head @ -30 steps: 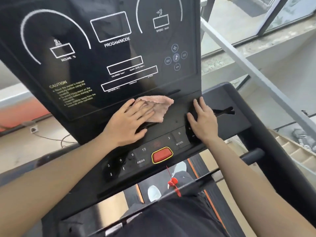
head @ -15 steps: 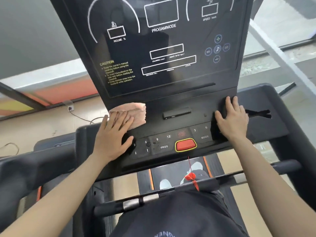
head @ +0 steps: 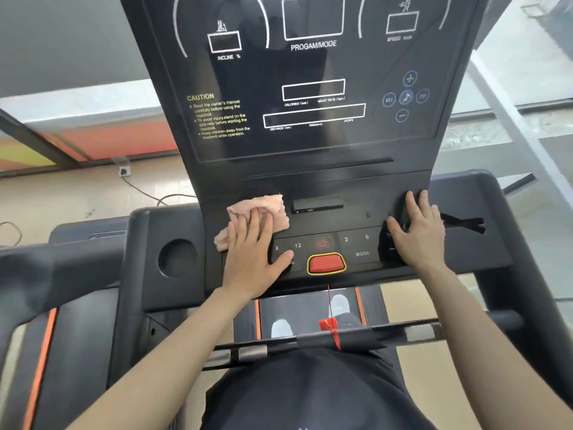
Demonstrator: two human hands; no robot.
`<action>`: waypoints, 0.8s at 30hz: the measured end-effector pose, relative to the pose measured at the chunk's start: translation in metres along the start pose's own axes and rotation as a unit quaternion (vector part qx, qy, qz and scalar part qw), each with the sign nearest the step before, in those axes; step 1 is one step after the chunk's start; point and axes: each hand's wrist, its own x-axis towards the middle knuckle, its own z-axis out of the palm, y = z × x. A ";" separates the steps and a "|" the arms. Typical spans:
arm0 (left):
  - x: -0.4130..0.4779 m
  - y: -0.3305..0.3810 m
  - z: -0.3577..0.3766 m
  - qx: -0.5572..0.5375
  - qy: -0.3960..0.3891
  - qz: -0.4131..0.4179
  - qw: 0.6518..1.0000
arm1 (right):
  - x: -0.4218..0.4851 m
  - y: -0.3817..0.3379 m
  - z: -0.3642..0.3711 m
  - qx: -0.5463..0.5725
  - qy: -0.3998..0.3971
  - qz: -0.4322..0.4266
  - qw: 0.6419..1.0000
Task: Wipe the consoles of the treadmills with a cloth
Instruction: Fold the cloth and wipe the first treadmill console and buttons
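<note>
At the far left, on the wall behind the treadmill, a socket (head: pixel 124 170) has a cable trailing along the floor. On the treadmill's left arm a round cup recess (head: pixel 177 257) lies just beside the left edge of the console (head: pixel 356 169). The pink cloth (head: pixel 266 204) lies crumpled at the left end of the console's lower deck, just below the dark display panel (head: pixel 310 66) and just left of a small black slot (head: pixel 317 203); its lower corner reaches the console's left edge. The left hand (head: pixel 254 252) rests flat on the cloth with straight fingers pressing it down, not curled round it, and the thumb stretches out over the button strip near the "12". In the middle of the console's near edge is a red stop button (head: pixel 326 263) with a yellow rim, and a red cord (head: pixel 330 325) hangs from under it down to the handlebar (head: pixel 415 333). The right hand (head: pixel 417 234) lies at the console's right end, fingers spread and relaxed on the black surface, grasping nothing.
</note>
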 end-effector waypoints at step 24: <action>0.076 0.210 0.050 -0.040 -0.043 0.089 0.994 | -0.036 0.060 -0.045 0.227 -0.021 -0.043 0.973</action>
